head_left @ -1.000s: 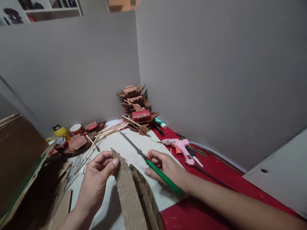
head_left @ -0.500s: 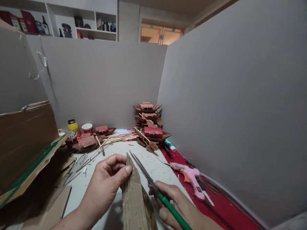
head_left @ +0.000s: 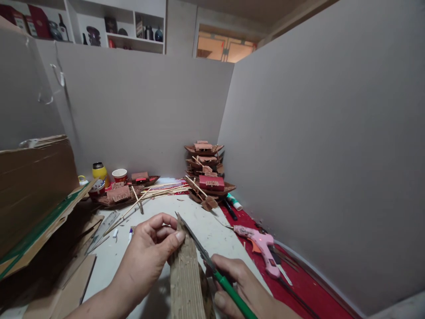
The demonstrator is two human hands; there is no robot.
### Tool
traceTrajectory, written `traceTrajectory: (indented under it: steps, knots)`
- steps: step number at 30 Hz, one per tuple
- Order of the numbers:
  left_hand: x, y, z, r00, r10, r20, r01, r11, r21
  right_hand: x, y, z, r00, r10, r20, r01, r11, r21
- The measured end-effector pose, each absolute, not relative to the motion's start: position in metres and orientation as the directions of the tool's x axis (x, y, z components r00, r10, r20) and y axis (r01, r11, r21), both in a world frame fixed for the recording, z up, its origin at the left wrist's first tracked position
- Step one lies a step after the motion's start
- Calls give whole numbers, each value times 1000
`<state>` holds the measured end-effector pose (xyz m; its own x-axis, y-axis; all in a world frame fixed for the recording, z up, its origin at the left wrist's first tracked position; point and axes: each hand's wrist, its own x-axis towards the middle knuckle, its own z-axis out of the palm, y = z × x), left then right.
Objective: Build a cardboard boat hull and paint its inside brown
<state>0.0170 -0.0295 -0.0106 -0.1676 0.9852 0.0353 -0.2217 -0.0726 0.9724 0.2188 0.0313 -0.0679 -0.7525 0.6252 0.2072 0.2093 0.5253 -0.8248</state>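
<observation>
My left hand (head_left: 154, 246) pinches a long strip of corrugated cardboard (head_left: 187, 283) near its pointed upper end, thumb on the front face. Green-handled scissors (head_left: 202, 252) are gripped in my right hand (head_left: 241, 283), with the fingers wrapped at the handle. The scissor blades run along the right edge of the strip's tip, close by my left thumb. Whether the cardboard lies between the blades is hard to see. The strip's lower end runs out of the bottom of the view.
A pink glue gun (head_left: 260, 243) lies on red cloth (head_left: 308, 279) at right. Stacked model boats (head_left: 209, 181) stand at the back; thin sticks (head_left: 166, 189), a paper cup (head_left: 119, 175) and a yellow bottle (head_left: 100, 173) sit left of them. Large cardboard (head_left: 36, 186) leans at left.
The scissors have shifted left, and their blades look closer together and nearer the cardboard's tip. My left hand keeps its pinch on the strip. The camera view has shifted slightly.
</observation>
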Motion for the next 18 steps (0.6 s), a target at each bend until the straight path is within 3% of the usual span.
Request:
traceTrajectory:
  steps: [18]
  knots:
    - [18,-33,-6,-104,994,11,-257,-38,966,211,31,-88,-762,584,281,54,489,-871]
